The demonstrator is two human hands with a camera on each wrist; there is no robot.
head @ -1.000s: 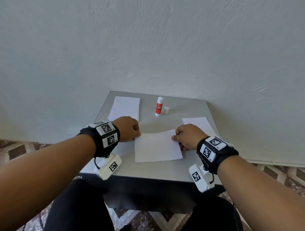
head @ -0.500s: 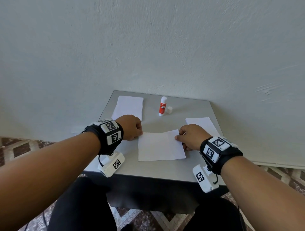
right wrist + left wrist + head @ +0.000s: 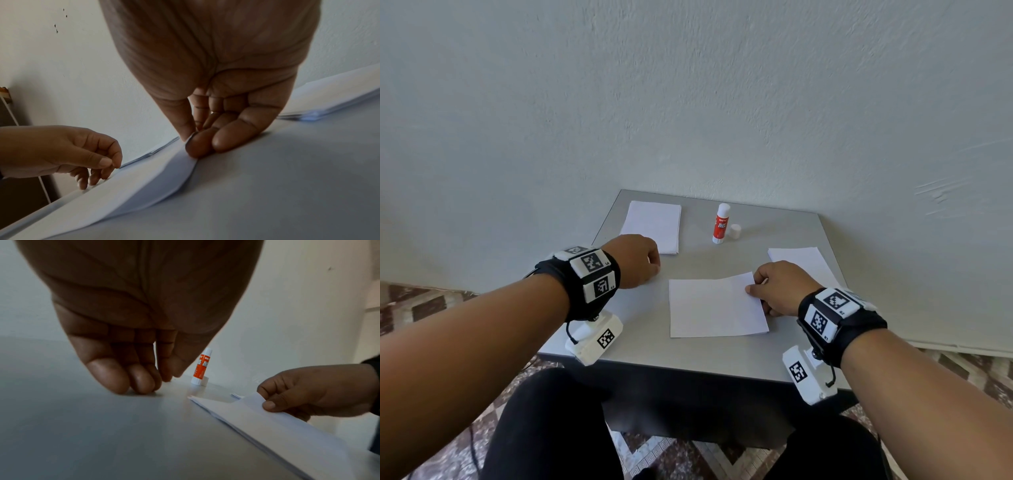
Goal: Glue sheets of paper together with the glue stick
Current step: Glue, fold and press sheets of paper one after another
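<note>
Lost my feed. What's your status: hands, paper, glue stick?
Right hand pinching middle sheet corner, left hand off it, curled, empty. Glue stick upright, uncapped, cap beside. Nothing blocking.

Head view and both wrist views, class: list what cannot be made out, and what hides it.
1. Glue between the middle sheets: covered by the top sheet, every view.
2. Cap: mostly behind the glue stick, left wrist view.
3. Right pile: near end under the right hand, head view.
</note>
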